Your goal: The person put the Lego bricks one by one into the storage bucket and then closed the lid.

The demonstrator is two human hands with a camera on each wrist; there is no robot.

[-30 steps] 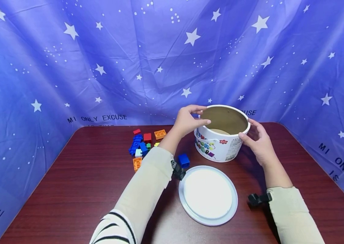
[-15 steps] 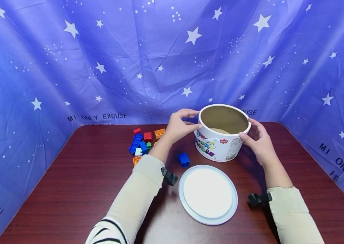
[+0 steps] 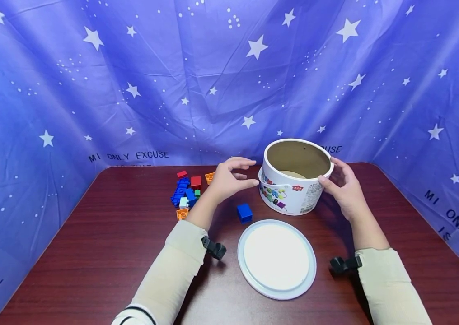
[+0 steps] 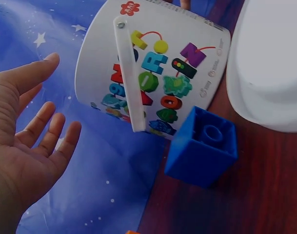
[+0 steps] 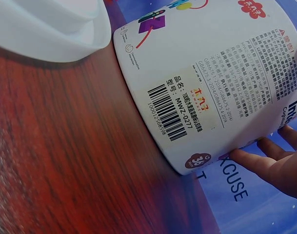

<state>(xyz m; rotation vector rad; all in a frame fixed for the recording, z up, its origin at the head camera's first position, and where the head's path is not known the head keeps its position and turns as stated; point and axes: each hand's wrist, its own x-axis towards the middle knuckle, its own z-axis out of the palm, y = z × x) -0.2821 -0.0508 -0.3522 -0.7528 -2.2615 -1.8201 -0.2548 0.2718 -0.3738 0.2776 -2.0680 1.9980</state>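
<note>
A white round bucket (image 3: 302,196) with printed coloured letters stands upright at the back right of the table, its top open and its tan inside showing. My right hand (image 3: 345,189) holds its right side near the rim, thumb in front and fingers further back. To the bucket's left is my left hand (image 3: 231,179), apart from it and holding nothing; thumb and fingers are spread in the left wrist view. A blue toy brick (image 3: 244,213) lies between the left forearm and the bucket. In front of the bucket lies a white round lid (image 3: 277,258).
Several loose toy bricks, among them a red brick (image 3: 195,182) and an orange brick (image 3: 182,214), lie left of the left hand. The bucket's white strap handle (image 4: 129,78) hangs on its left side. A blue starry curtain (image 3: 213,67) closes off the table's back edge.
My left hand has let go of the bucket's rim and moved left and slightly down. The right hand, bucket and lid stay where they were.
</note>
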